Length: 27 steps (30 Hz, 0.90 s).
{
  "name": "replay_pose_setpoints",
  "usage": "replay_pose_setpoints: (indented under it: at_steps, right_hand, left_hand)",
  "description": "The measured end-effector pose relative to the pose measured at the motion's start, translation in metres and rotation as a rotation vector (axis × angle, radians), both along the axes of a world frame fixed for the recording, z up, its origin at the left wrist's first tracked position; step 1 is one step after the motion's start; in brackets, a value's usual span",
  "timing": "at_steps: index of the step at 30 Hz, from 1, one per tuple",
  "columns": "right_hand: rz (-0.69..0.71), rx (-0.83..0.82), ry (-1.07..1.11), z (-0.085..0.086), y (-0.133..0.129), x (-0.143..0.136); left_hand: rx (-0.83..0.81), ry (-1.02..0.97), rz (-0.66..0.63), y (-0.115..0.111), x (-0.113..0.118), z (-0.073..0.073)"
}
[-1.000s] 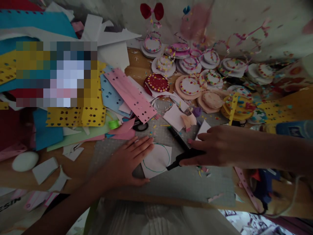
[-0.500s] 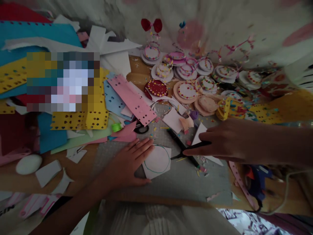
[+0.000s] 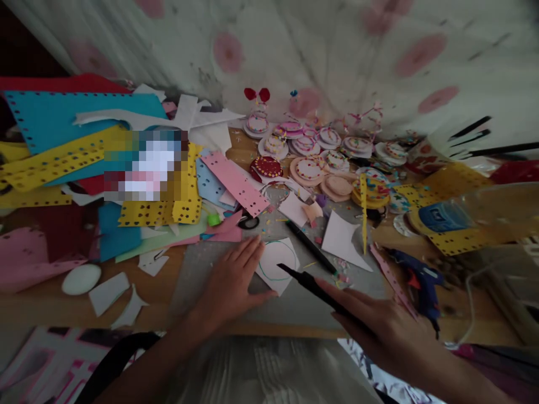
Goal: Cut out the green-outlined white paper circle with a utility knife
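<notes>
Fingers of my left hand (image 3: 236, 280) lie flat, thumb spread wide, resting on the left edge of a white sheet (image 3: 273, 274) at the centre of the frame; they grip nothing. Those of my right hand (image 3: 379, 320), lower right, are closed around a slim black tool (image 3: 314, 285), its tip over the sheet's green circle (image 3: 275, 252). Whether it touches I can't tell.

Thin card or foam, I'd judge: nearly weightless, bendy, easily creased, apt to slide unless pinned. I'd hold it by a corner outside the green line.

Beneath is a grey mat (image 3: 269, 317) on a wooden table (image 3: 160, 297). A black marker (image 3: 311, 247) lies just right of the sheet. Coloured sheets (image 3: 96, 115) crowd the upper left, little decorated hats (image 3: 309, 169) fill upper centre, and a blue glue gun (image 3: 423, 275) lies at right. Behind hangs a pale cloth with pink spots (image 3: 328, 56).
</notes>
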State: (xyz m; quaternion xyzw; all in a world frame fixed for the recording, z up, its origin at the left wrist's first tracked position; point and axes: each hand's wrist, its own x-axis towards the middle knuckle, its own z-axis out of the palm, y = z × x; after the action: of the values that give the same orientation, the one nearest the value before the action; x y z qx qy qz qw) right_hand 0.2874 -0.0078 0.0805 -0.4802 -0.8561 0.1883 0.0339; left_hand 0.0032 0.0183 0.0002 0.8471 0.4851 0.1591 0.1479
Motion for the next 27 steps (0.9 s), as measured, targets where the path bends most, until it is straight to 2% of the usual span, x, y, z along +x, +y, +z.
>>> replay_pose_setpoints:
  at_steps: [3, 9, 14, 21, 27]
  right_hand:
    - [0.028, -0.160, 0.093, -0.009, -0.023, -0.017]
    - [-0.045, -0.187, 0.102, -0.021, -0.042, -0.038]
    - [-0.077, -0.158, 0.093, -0.023, -0.044, -0.046]
    - [-0.071, -0.123, 0.016, -0.025, -0.042, -0.051]
    - [-0.037, -0.097, 0.008, -0.020, -0.044, -0.055]
  left_hand:
    - [0.007, -0.035, 0.012, -0.008, -0.003, 0.000]
    - [0.027, -0.032, -0.014, -0.034, -0.015, -0.003]
    - [0.011, 0.013, -0.012, -0.049, -0.018, -0.003]
    - [0.078, 0.015, 0.008, -0.047, -0.014, -0.003]
    - [0.089, 0.022, 0.044, -0.052, -0.011, -0.005]
